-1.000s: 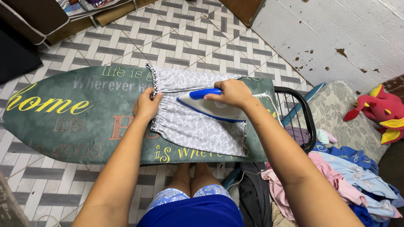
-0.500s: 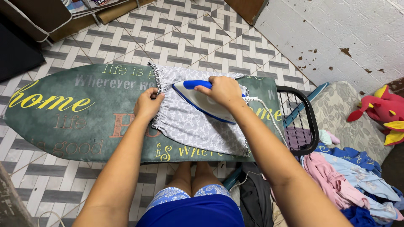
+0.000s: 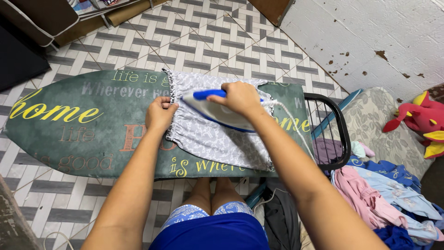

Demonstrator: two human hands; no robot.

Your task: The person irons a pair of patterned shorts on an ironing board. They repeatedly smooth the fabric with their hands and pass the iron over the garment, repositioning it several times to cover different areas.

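The right hand (image 3: 239, 98) clenches the iron (image 3: 210, 111), nose pointing left along the cloth (image 3: 217, 139). Just beyond the nose, the left hand (image 3: 159, 115) pinches the cloth's gathered edge; bare board (image 3: 69, 125) lies beyond.

Just above the frame's centre: a white iron (image 3: 217, 112) with a blue handle, soleplate flat on the cloth, pointed nose aimed at the left of the frame, heel toward the right, handle wrapped by the right grip (image 3: 237, 98). From the heel, a pale braided cord (image 3: 291, 119) trailing toward the right. Beneath, a grey garment with a faint white pattern (image 3: 217, 139), spread flat at mid-frame, gathered elastic waistband along its left edge, pinned there under the left grip (image 3: 160, 115), lower hem reaching the near edge of the board.
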